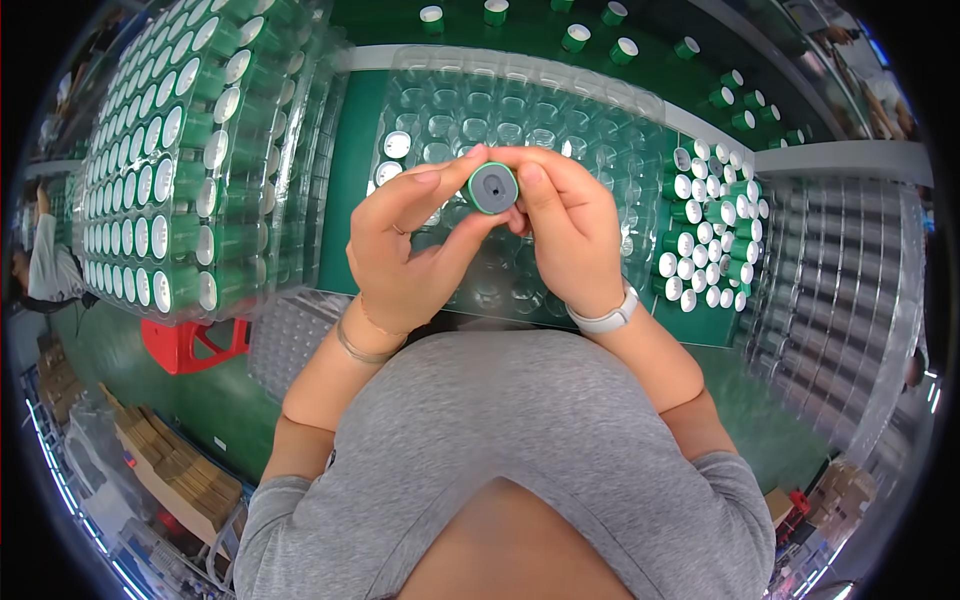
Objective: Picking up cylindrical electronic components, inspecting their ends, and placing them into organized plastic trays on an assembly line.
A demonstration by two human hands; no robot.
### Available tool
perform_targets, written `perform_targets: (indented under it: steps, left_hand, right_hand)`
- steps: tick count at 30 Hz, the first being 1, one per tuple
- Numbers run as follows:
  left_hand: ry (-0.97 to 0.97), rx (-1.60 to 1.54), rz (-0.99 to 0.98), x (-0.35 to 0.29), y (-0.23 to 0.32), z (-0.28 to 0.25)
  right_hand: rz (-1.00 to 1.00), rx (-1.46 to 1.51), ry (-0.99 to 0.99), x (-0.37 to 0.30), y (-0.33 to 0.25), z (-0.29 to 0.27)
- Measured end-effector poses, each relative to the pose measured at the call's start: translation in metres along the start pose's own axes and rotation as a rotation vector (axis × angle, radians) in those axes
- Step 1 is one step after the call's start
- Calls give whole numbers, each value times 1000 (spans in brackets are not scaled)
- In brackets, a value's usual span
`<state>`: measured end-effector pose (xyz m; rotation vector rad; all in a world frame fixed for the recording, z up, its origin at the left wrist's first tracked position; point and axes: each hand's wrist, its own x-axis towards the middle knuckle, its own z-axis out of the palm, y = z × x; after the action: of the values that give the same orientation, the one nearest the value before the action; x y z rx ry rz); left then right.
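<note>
Between both hands, above the tray, is a short green cylinder (pixel 494 188) with its dark grey end turned up. A small dark hole sits in the middle of that end. My left hand (pixel 408 240) grips it from the left with thumb and fingers. From the right, my right hand (pixel 572 225) pinches the same piece, its thumb close to the rim. Under the hands lies a transparent moulded tray (pixel 520 112) with rows of round pockets. Two white-topped green cylinders (pixel 397 145) stand in its left column; my forearms and hands hide part of the tray.
At left rises a tall stack of transparent trays (pixel 165 185) filled with white-topped green cylinders. Many loose ones (pixel 712 230) cluster on the table's right side. Others stand on a green strip (pixel 540 25) beyond a pale rail. Nested trays (pixel 835 310) are far right; a red stool (pixel 195 345) is lower left.
</note>
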<state>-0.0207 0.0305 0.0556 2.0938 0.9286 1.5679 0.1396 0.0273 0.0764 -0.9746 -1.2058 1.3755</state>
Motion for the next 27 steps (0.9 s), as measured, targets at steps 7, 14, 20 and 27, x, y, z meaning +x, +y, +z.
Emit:
perform_targets:
  steps: [7,14,20,27]
  left_hand:
    - [45,-205,7,1,2,0]
    - [57,-339,-59,2,5,2]
    - [9,-284,-18,2,-2,1]
    - [-5,-262,35,4,-5,0]
  right_hand:
    - [-222,-153,-124,-2,-3,-11]
    - [-226,-120,-141,-6,1,-13]
    - [-195,-41,-155,-8,6,-14]
    - [-229,26,-128,-9,9,-10]
